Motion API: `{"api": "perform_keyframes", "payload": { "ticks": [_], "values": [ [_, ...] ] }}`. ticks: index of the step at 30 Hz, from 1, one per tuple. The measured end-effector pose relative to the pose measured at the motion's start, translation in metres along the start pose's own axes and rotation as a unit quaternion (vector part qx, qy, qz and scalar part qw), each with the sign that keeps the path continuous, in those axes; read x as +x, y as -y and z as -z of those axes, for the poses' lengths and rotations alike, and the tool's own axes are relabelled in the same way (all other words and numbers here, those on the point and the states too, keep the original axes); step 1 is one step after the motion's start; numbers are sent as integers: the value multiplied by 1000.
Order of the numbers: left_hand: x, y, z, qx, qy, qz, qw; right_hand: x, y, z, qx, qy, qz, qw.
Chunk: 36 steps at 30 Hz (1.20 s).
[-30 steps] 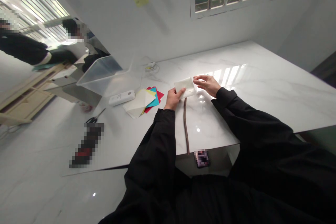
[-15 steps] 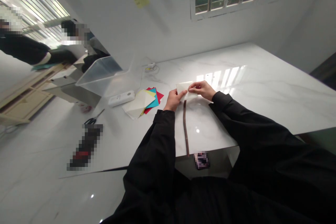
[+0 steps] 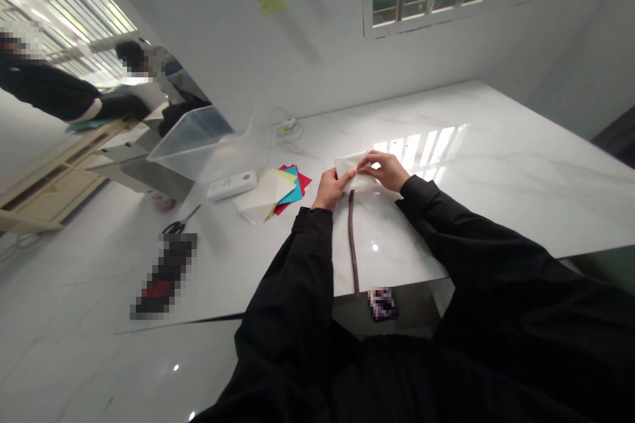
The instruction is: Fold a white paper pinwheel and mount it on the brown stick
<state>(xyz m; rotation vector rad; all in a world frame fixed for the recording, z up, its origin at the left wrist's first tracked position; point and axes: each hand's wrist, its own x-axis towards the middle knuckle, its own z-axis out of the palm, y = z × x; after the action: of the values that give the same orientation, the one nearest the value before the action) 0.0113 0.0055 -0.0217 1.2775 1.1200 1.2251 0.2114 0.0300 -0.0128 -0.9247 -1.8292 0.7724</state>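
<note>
A folded sheet of white paper [image 3: 353,168] lies between my two hands at the table's middle. My left hand [image 3: 330,189] holds its lower left side, and my right hand [image 3: 384,170] pinches its right part with thumb and fingers. Part of the sheet is hidden under my fingers. A thin brown twig [image 3: 352,242] lies on the white marble table [image 3: 496,145] just below the paper, between my black sleeves. Neither hand touches it.
To the left lie a stack of coloured and cream paper [image 3: 272,195], a white box [image 3: 232,185], scissors [image 3: 181,223], a blurred object [image 3: 163,275] and a clear plastic bin [image 3: 198,145]. Two people [image 3: 131,76] stand beyond the table's far left.
My right hand has come in from the paper's upper right corner and now presses across its right part. The paper sits more level and closer to my left hand.
</note>
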Motion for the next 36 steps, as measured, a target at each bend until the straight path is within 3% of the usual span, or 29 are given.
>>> {"api": "perform_keyframes", "payload": {
  "ticks": [14, 26, 36],
  "values": [
    [1, 3, 1, -9, 10, -3, 1000, 0, 0, 1, 56, 31, -25, 998],
    [2, 4, 1, 9, 9, -15, 1000, 0, -3, 2, 12, 32, -38, 999],
    [0, 2, -3, 15, 1, -24, 1000, 1, -11, 2, -17, 34, -11, 999]
  ]
}}
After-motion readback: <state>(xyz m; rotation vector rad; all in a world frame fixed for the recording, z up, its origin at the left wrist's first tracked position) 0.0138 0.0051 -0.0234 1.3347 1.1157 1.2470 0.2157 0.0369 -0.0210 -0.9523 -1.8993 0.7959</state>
